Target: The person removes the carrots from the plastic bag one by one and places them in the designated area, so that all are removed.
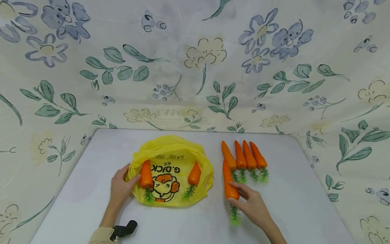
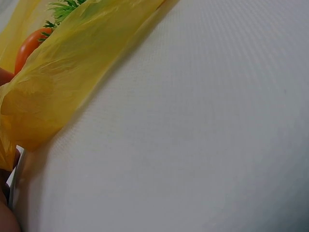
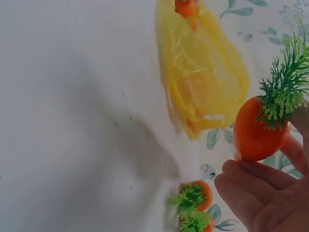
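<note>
Carrot (image 1: 227, 181) in right grip (image 1: 251, 204), tip toward floral backdrop (image 1: 182, 101)

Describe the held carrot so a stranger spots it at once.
On the white table, right of the yellow bag in the head view, four carrots lie side by side. The held carrot shows lower in that view. Unlike those four, it is in the right grip.

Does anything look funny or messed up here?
On the yellow bag, the lettering is upside down in the head view, so it looks odd. I see nothing spilled or broken.
</note>
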The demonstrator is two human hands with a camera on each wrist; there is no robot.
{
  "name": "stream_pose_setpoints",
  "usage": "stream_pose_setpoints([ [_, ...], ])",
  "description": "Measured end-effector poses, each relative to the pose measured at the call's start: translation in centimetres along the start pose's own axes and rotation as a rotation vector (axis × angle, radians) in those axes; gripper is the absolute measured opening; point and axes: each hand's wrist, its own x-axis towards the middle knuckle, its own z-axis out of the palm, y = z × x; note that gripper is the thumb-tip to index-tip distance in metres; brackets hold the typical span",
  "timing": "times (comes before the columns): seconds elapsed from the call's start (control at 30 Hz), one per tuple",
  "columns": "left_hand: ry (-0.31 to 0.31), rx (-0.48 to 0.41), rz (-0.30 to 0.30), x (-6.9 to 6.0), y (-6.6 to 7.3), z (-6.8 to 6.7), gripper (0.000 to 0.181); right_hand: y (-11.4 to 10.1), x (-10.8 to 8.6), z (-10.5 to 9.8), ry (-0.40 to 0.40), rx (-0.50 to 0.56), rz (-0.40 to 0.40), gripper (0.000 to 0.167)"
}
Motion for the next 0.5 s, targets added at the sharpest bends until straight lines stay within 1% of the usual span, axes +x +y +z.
stream_pose_setpoints([
  [0.1, 0.0, 0.002, -0.008, 0.0, 0.0, 0.0, 0.067, 0.4, 0.0, -0.1, -0.002, -0.016, 0.001, 0.046],
  [0.2, -0.006, 0.004, -0.016, 0.0, -0.1, -0.1, 0.067, 0.8, 0.0, -0.2, 0.0, -0.029, 0.018, 0.045],
  [0.37, -0.014, 0.006, -0.031, -0.1, 0.1, -0.1, 0.068, 1.4, -0.3, -0.5, -0.018, -0.038, 0.075, 0.046],
  [0.5, -0.013, 0.004, -0.037, -0.1, 0.1, -0.1, 0.068, 1.9, -0.5, -0.7, -0.041, -0.073, 0.129, 0.048],
])
